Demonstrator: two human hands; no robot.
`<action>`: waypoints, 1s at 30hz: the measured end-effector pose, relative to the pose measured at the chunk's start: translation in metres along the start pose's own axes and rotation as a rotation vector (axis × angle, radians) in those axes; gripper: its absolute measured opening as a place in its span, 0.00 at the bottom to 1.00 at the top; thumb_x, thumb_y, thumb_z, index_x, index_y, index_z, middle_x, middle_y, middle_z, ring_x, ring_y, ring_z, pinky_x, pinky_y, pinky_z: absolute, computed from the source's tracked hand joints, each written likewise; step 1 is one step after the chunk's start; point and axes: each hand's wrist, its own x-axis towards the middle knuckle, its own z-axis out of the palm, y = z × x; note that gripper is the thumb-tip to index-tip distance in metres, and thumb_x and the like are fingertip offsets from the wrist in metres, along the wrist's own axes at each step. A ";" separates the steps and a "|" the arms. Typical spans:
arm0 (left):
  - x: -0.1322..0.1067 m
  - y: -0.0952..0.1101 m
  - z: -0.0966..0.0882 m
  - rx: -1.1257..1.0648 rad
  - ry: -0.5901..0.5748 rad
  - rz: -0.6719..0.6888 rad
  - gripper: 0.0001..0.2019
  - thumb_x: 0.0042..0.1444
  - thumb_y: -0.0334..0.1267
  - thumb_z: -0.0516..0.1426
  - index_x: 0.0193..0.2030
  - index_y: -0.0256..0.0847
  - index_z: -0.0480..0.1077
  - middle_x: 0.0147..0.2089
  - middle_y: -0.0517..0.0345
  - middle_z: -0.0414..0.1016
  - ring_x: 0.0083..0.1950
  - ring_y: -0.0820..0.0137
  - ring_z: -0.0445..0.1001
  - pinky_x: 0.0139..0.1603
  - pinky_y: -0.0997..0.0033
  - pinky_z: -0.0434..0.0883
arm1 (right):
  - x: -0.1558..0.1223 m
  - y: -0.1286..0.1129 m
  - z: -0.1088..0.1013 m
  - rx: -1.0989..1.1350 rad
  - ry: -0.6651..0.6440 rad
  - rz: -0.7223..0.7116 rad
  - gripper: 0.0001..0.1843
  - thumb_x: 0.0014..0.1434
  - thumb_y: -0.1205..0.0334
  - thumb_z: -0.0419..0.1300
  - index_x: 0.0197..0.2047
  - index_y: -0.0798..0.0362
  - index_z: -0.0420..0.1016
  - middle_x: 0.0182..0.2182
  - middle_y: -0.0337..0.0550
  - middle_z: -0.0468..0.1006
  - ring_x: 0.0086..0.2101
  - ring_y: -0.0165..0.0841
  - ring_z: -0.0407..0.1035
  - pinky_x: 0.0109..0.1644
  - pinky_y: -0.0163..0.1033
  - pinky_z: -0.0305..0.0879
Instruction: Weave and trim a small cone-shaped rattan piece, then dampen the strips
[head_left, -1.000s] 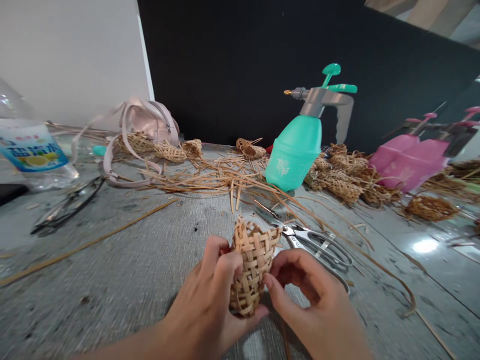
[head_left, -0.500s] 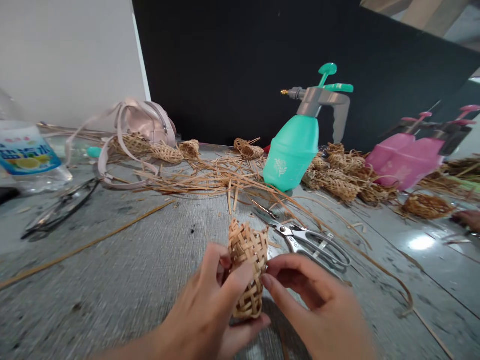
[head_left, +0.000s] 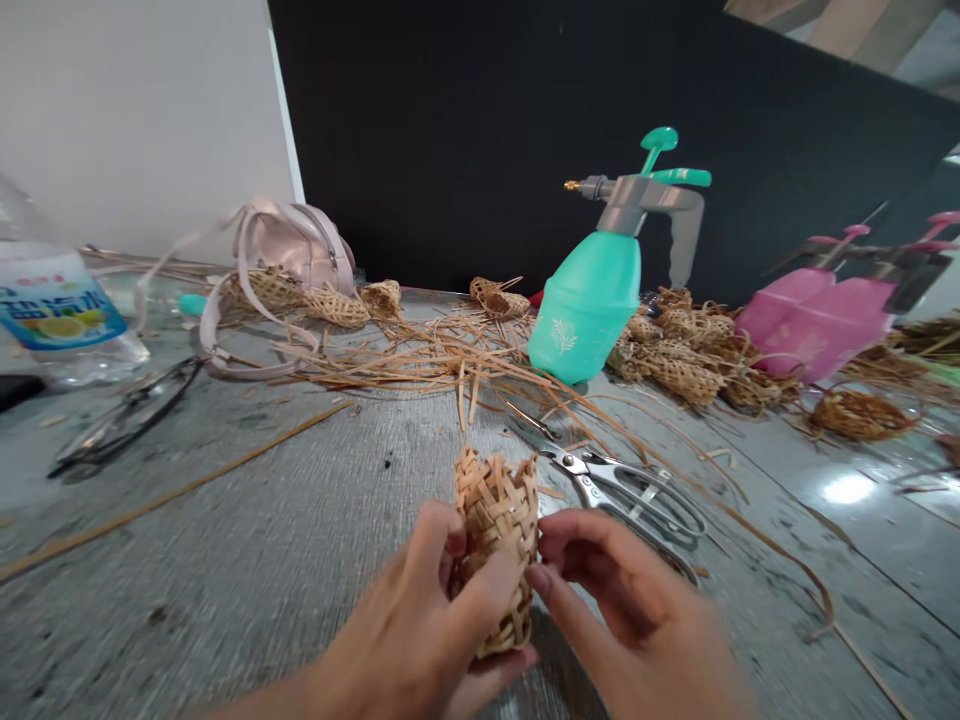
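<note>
A small tube-shaped basket [head_left: 499, 510] woven from flat straw-coloured strips stands upright close to me, its rim uneven with short strip ends. My left hand [head_left: 442, 610] wraps it from the left, thumb across the front and a finger beneath its lower end. At its right side, my right hand [head_left: 615, 610] has thumb and forefinger curled against the weave; the other fingers are bent behind. Any strip between those fingertips is too small to make out. Silver scissors [head_left: 600, 480] lie just beyond my right hand, beside a thin pointed tool [head_left: 534, 420].
Loose strips [head_left: 420, 350] spread across the table behind the basket. A green spray bottle [head_left: 585, 310] stands near more woven pieces [head_left: 682, 360]; pink spray bottles [head_left: 817, 310] are farther right. At left are pliers-like cutters [head_left: 127, 415], a drink bottle [head_left: 60, 310] and a pale bag [head_left: 292, 245].
The basket has come slightly lower and toward me, still in my left hand. My right thumb and forefinger have parted a little at its side.
</note>
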 end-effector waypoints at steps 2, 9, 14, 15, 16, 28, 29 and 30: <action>0.001 0.000 -0.001 0.018 -0.035 -0.016 0.27 0.41 0.33 0.61 0.49 0.44 0.58 0.38 0.56 0.56 0.28 0.71 0.67 0.23 0.74 0.72 | 0.000 -0.001 0.001 0.009 -0.023 -0.002 0.06 0.54 0.59 0.60 0.36 0.48 0.72 0.29 0.40 0.76 0.32 0.31 0.73 0.35 0.30 0.71; 0.004 0.007 -0.007 0.063 -0.065 -0.066 0.20 0.39 0.30 0.60 0.41 0.48 0.64 0.33 0.60 0.57 0.25 0.73 0.65 0.21 0.78 0.70 | -0.006 -0.009 0.016 -0.011 0.150 -0.016 0.06 0.54 0.56 0.58 0.33 0.48 0.71 0.26 0.38 0.72 0.29 0.30 0.70 0.30 0.30 0.69; 0.008 0.009 -0.007 0.092 -0.091 -0.037 0.28 0.33 0.31 0.66 0.43 0.48 0.63 0.33 0.61 0.54 0.24 0.74 0.63 0.18 0.75 0.71 | -0.006 -0.008 0.016 -0.048 0.113 -0.061 0.05 0.57 0.57 0.55 0.32 0.48 0.69 0.27 0.36 0.71 0.28 0.28 0.69 0.30 0.30 0.67; 0.008 0.009 -0.006 0.096 -0.093 -0.036 0.30 0.33 0.31 0.67 0.44 0.47 0.62 0.34 0.60 0.54 0.25 0.73 0.64 0.19 0.74 0.72 | -0.004 -0.007 0.014 -0.062 0.090 -0.070 0.05 0.57 0.58 0.55 0.33 0.48 0.69 0.27 0.36 0.71 0.28 0.28 0.69 0.31 0.30 0.67; 0.008 0.008 -0.006 0.094 -0.091 -0.040 0.31 0.33 0.31 0.67 0.45 0.46 0.61 0.35 0.59 0.54 0.26 0.72 0.65 0.21 0.72 0.73 | -0.002 -0.006 0.012 -0.075 0.065 -0.078 0.04 0.57 0.58 0.55 0.33 0.48 0.69 0.27 0.36 0.71 0.29 0.28 0.69 0.32 0.30 0.68; 0.011 0.007 -0.009 -0.193 0.030 -0.024 0.17 0.50 0.25 0.51 0.48 0.41 0.57 0.46 0.51 0.59 0.47 0.67 0.67 0.45 0.72 0.73 | 0.019 0.007 -0.004 0.175 -0.080 0.222 0.18 0.50 0.53 0.62 0.42 0.51 0.66 0.36 0.43 0.72 0.35 0.33 0.70 0.37 0.37 0.70; 0.014 0.008 -0.010 -0.217 0.043 -0.075 0.17 0.50 0.26 0.51 0.47 0.42 0.57 0.46 0.51 0.59 0.48 0.67 0.67 0.47 0.69 0.72 | 0.021 0.008 -0.005 0.184 -0.065 0.230 0.18 0.49 0.54 0.63 0.41 0.52 0.66 0.36 0.44 0.73 0.35 0.33 0.70 0.37 0.37 0.70; 0.016 0.007 -0.010 -0.245 0.052 -0.132 0.18 0.49 0.27 0.53 0.46 0.42 0.56 0.46 0.51 0.60 0.49 0.66 0.66 0.48 0.66 0.71 | 0.022 0.009 -0.006 0.190 -0.053 0.234 0.17 0.48 0.55 0.63 0.40 0.52 0.67 0.36 0.44 0.73 0.35 0.33 0.70 0.36 0.37 0.70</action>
